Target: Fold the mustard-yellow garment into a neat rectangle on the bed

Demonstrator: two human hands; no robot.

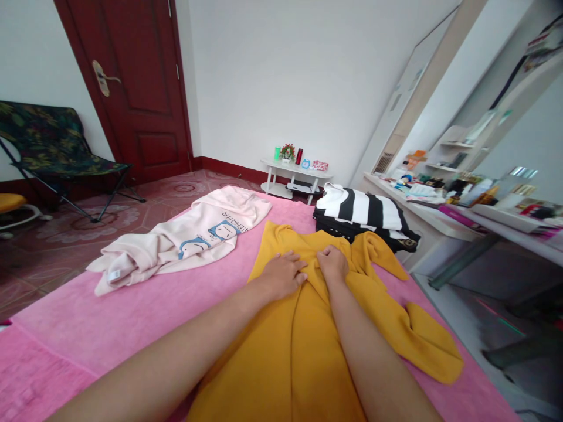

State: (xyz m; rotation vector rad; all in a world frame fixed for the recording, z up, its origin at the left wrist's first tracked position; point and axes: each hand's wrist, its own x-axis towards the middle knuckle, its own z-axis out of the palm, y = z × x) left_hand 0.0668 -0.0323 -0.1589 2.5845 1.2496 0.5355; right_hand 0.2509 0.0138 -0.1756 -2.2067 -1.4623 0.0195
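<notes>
— What are the hands doing?

— The left hand [284, 274] lies flat and released, fingers spread on the yellow garment [303, 340], pressing the cloth down. The right hand [333, 264], just beside it, is clenched on a bunch of the same yellow fabric, knuckles up.

— And where does the garment lie?

— On the pink bed cover [132, 316], straight ahead of the person, its far edge toward the wall and one sleeve trailing off to the right. Both forearms rest along it.

— Which step would you call this?

— I judge it the start of smoothing or folding: one hand pins, the other gathers a pleat near the middle. The next move would call for the flat hand to hold its ground while the gathered cloth is drawn over evenly, so it does not drag the whole piece askew.

— What lies further out?

— A pale pink sweatshirt [189, 237] with a cartoon print, to the left and apart from the yellow one. A black-and-white striped top [360, 208] sits on dark clothing at the far right of the bed. Beyond that, a cluttered bench [440, 214] and a small white shelf unit [294, 176].

— Anything you cannot make out?

— The right fingertips are buried in the fold. The garment's near end is cut off by the frame, so its kind is uncertain. The bench items are too small to name.
</notes>
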